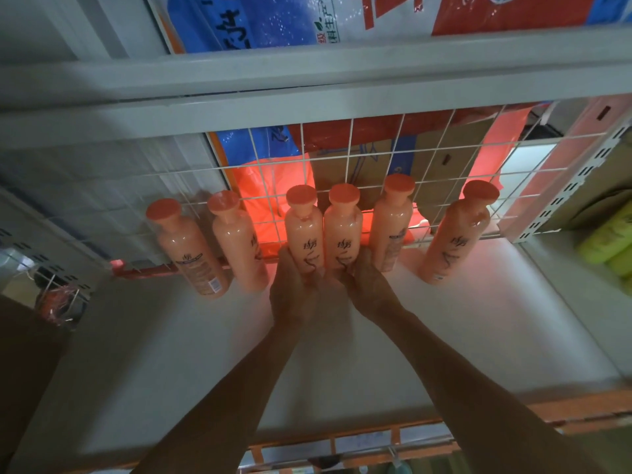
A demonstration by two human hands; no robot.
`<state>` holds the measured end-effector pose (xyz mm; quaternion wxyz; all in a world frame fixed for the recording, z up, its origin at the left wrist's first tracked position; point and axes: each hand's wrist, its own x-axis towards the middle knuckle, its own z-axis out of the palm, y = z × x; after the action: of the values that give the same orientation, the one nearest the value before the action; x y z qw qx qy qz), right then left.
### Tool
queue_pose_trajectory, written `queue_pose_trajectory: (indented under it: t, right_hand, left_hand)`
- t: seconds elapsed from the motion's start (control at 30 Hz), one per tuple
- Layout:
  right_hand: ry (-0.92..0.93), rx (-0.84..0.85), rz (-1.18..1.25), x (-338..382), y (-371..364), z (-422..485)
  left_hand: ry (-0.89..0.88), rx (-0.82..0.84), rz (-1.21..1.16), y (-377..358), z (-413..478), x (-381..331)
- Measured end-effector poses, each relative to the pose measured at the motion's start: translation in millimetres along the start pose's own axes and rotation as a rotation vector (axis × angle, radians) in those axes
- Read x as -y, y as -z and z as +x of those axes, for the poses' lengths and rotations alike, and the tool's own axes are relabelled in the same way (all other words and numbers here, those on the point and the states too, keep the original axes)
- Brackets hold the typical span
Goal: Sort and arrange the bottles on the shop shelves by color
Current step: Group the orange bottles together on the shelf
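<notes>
Several orange bottles with orange caps stand in a row along the wire grid at the back of a white shelf. My left hand grips the base of the third orange bottle. My right hand grips the base of the fourth orange bottle right beside it; the two bottles touch. Two more orange bottles stand to the left, and two orange bottles stand to the right, the far right one set apart.
A white wire grid backs the shelf, with cardboard boxes and red and blue bags behind it. Yellow-green bottles lie on the neighbouring shelf at the right. An upper shelf edge hangs overhead. An orange price rail runs along the front.
</notes>
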<state>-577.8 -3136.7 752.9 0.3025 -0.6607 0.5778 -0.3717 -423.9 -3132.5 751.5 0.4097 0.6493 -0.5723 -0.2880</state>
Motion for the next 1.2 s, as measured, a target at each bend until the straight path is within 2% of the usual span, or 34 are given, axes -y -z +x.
queue_pose_trajectory:
  t: [0.23, 0.77, 1.0, 1.07, 1.2]
  right_hand:
    - [0.018, -0.036, -0.026, -4, -11, 8]
    - [-0.051, -0.027, -0.106, -1, -12, 6]
    - [-0.127, 0.014, -0.159, 9, -9, -2]
    - [-0.18, 0.039, -0.169, 12, -7, -12]
    - [-0.128, 0.071, -0.229, 17, 5, -40]
  left_hand:
    - [-0.037, 0.114, -0.022, 13, 11, 7]
    - [-0.031, 0.106, 0.002, 11, 12, 2]
    - [0.06, 0.219, -0.027, 20, 9, -4]
    - [0.036, 0.235, 0.009, 24, 2, -2]
    - [-0.014, 0.245, 0.157, 36, -22, 9]
